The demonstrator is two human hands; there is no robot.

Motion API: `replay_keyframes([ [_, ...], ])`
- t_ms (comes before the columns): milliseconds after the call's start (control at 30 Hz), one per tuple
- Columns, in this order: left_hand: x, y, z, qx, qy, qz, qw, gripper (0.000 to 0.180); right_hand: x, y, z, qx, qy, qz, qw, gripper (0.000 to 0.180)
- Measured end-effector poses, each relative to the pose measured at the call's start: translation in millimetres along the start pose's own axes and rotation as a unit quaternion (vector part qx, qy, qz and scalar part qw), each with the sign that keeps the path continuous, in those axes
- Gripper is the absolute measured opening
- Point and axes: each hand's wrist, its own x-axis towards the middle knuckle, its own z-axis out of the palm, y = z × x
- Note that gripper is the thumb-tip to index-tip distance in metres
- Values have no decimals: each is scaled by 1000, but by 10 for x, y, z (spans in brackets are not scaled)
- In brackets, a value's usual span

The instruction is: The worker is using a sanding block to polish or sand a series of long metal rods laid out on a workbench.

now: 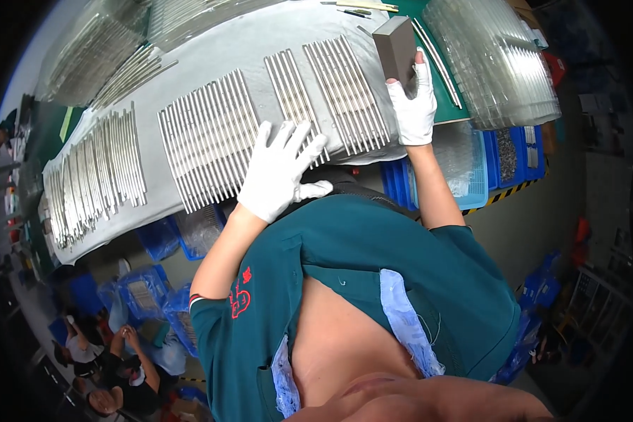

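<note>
Blue bins (503,158) of small metal parts — right hand (413,105) gripping grey block (397,46)

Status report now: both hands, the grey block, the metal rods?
Left hand flat on metal rods. Right hand grips grey block. Nothing in the way.

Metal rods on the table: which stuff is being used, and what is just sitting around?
In use:
metal rods under the left hand
grey block in the right hand
grey cloth

Just lying about:
clear plastic trays
blue bins
green mat
</note>
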Motion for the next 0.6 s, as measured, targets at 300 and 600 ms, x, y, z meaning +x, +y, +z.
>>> replay_keyframes([
  [300, -211, -41, -99, -1, -28, -37, 999, 84, -33, 49, 0, 2, 3, 6, 1000, 75],
  [600, 149, 20, 103, -27, 1, 26, 999, 86, -32, 13, 13, 9, -5, 33, 999, 75],
])
